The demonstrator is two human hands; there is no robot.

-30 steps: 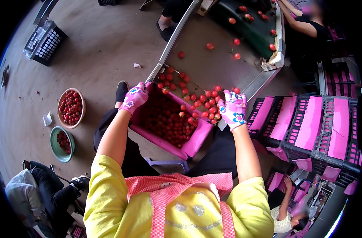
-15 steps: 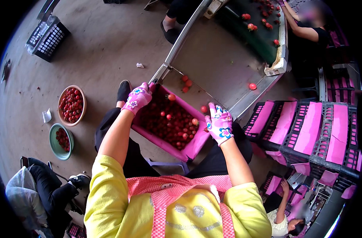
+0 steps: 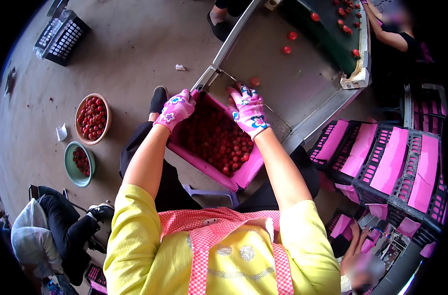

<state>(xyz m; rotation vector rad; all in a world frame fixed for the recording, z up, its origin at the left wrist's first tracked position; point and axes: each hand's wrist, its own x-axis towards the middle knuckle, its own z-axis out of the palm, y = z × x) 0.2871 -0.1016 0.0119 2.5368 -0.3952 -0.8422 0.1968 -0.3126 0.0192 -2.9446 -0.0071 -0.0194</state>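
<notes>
My left hand, in a flowered pink glove, grips the upper-left corner of a pink crate heaped with red cherry tomatoes, right beside the metal chute's end. The other gloved hand, my right hand, hovers over the crate at the lip of the sloping metal chute, fingers apart and slightly bent. A blurred tomato lies just past its fingertips. Two more tomatoes sit higher on the chute, and others lie on the dark green belt above.
Bowls of tomatoes, orange and green, stand on the floor left, with a black basket above. Stacked black crates with pink liners fill the right. Other people are at upper right, lower right, lower left and top.
Most tomatoes at the chute's mouth have gone down into the crate. My right hand has moved left and up, in toward my left hand; more tomatoes appear on the chute above.
</notes>
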